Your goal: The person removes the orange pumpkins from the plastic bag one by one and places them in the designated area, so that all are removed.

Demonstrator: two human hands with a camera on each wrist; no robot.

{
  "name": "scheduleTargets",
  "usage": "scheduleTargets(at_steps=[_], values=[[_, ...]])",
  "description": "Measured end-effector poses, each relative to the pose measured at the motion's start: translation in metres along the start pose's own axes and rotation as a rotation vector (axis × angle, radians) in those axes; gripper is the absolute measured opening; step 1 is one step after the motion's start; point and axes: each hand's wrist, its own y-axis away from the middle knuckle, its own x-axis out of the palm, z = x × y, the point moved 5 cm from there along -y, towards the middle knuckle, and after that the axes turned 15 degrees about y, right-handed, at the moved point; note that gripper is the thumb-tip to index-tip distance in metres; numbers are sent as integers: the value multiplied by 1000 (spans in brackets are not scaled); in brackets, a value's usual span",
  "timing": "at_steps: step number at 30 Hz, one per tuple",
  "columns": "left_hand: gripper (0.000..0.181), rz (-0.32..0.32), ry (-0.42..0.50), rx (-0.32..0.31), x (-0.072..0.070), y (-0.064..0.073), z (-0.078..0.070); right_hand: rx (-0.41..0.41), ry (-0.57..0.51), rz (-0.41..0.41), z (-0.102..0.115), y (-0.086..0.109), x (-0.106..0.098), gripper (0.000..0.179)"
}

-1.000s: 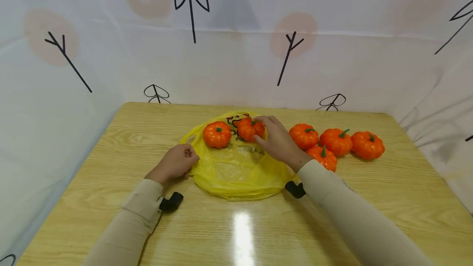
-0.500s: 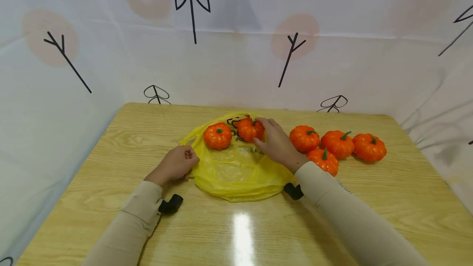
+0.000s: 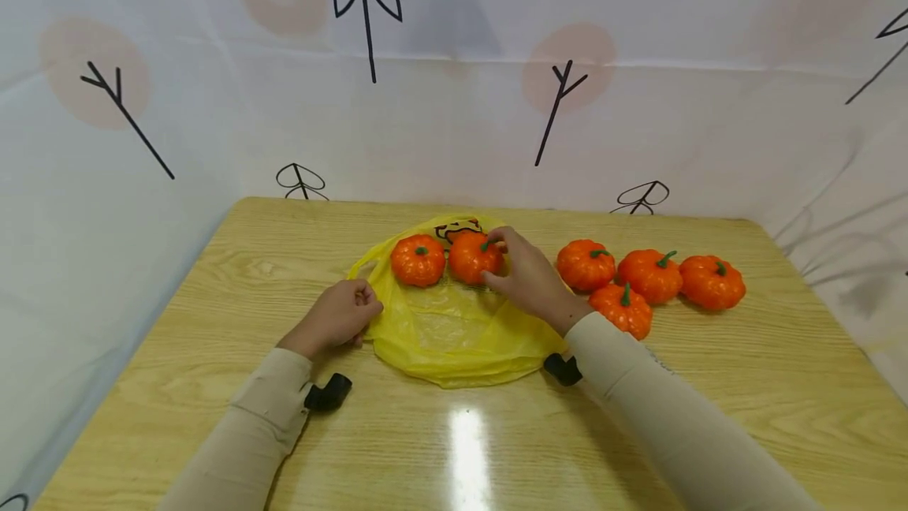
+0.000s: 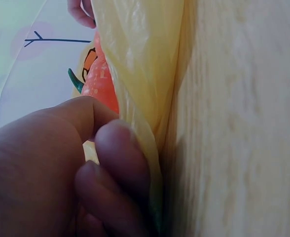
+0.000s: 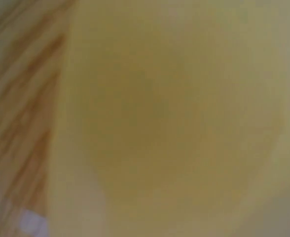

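Left hand (image 3: 340,312) pinches yellow plastic bag (image 3: 454,331) at 9 o'clock; right hand (image 3: 534,278) pinches miniature pumpkin (image 3: 470,260) at bag's 1 o'clock.

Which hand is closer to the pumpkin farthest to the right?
The right hand. It's to the left of that pumpkin, with other pumpkins between. The left hand is much farther away, at the left edge of the yellow bag.

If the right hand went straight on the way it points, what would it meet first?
Probably the orange pumpkin right at the fingertips of the right hand; whether they touch is hard to tell.
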Motion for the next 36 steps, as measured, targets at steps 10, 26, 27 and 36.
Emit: scheduleTargets(at_steps=[10,26,27,36], values=[[13,3,19,17,4,-1,-3,-22,18,20,8,5,3,74],[13,-12,-20,14,0,2,-1,-1,-50,4,17,16,11,73],[13,-13,-19,14,0,2,-1,-1,-55,-4,18,17,10,73],[13,-5,-5,21,1,3,-3,-34,-79,-88,22,48,-2,73]])
